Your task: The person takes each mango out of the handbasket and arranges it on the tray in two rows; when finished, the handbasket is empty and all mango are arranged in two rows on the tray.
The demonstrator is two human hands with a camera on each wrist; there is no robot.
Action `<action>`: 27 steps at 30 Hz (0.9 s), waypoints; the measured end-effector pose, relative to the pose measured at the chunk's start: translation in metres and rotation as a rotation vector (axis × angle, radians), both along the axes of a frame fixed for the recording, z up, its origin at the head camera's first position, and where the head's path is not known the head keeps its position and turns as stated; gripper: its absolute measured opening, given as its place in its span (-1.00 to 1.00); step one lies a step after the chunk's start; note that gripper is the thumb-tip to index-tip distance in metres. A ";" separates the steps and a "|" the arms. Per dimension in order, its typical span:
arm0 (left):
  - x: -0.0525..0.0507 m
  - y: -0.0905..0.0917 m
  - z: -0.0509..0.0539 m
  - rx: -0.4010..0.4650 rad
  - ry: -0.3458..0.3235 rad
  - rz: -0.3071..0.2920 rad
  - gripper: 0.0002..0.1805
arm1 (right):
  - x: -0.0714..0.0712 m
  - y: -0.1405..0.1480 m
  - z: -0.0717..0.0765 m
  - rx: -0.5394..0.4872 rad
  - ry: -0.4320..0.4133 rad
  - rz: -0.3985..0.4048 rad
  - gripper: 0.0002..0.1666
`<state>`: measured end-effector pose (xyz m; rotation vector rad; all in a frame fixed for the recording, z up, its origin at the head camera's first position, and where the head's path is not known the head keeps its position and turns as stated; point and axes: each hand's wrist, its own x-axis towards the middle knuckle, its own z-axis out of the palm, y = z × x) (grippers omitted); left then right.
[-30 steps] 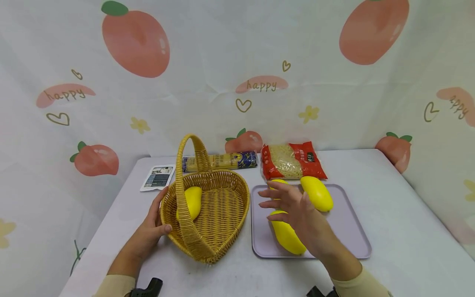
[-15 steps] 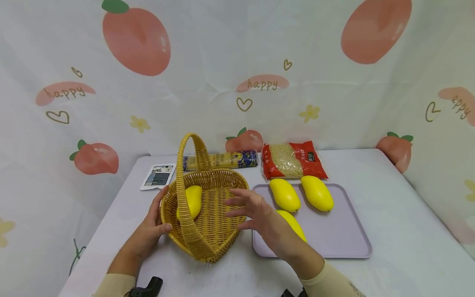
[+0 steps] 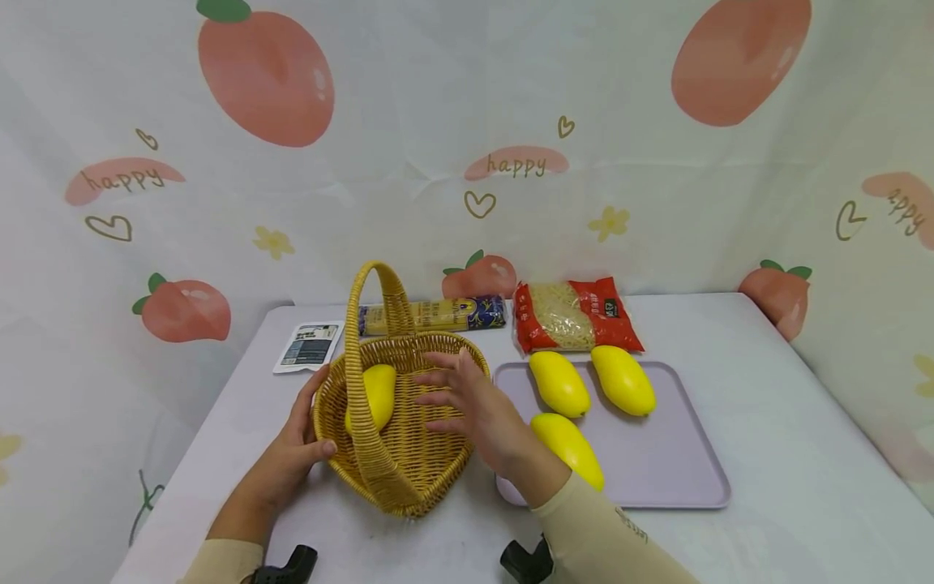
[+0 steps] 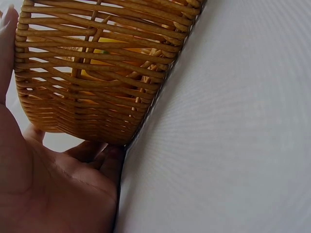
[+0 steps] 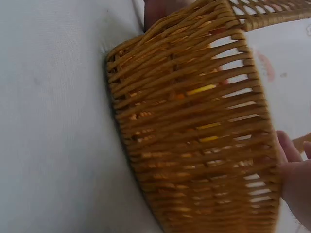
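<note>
A woven, heart-shaped wicker basket [image 3: 416,466] with a tall arched handle stands left of the middle. Inside it, on the left beneath the handle, lies one yellow mango [image 3: 381,397]. My left hand [image 3: 280,462] holds the basket's left side, thumb near the front rim and fingers along the outer wall. Over the basket's right half hangs my right hand [image 3: 481,418], fingers spread and holding nothing. Several more yellow mangoes [image 3: 560,384] rest on a pale purple tray [image 3: 657,466] to the right; my right forearm partly covers the nearest one. Through the weave [image 5: 194,126], bits of yellow show in the right wrist view.
Behind the basket lies a long pack of spaghetti [image 3: 452,315]. A red bag of pasta [image 3: 576,315] is behind the tray, and a white sachet [image 3: 309,347] lies at the back left. A fruit-printed cloth [image 3: 409,122] hangs behind the white table [image 3: 766,422].
My right hand has moved left from above the tray to over the basket, uncovering mangoes on the tray. The left hand and basket have stayed in place.
</note>
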<state>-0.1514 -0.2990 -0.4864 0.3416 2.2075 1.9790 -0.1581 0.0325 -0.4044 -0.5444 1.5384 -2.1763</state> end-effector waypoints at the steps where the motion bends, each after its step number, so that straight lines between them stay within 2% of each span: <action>1: 0.000 0.000 0.000 0.002 0.002 -0.002 0.20 | -0.002 -0.003 -0.002 0.001 -0.009 -0.010 -0.03; 5: 0.001 0.000 0.001 0.000 0.010 -0.007 0.20 | -0.010 -0.017 -0.007 0.016 -0.044 -0.037 -0.04; 8: 0.000 0.000 0.001 -0.001 0.008 -0.008 0.20 | -0.015 -0.029 -0.009 0.049 -0.032 -0.048 -0.11; 13: -0.001 -0.001 0.001 0.002 -0.006 -0.012 0.20 | -0.022 -0.046 -0.014 0.145 0.011 -0.061 -0.18; 18: 0.000 -0.001 0.002 -0.002 -0.009 -0.008 0.20 | -0.029 -0.059 -0.014 0.231 -0.014 -0.075 -0.13; 24: 0.001 0.000 0.003 -0.005 0.005 -0.014 0.19 | -0.029 -0.069 -0.013 0.403 0.035 -0.086 -0.08; 27: 0.001 0.001 0.003 0.008 0.020 -0.026 0.19 | -0.032 -0.074 -0.017 0.446 0.025 -0.083 -0.07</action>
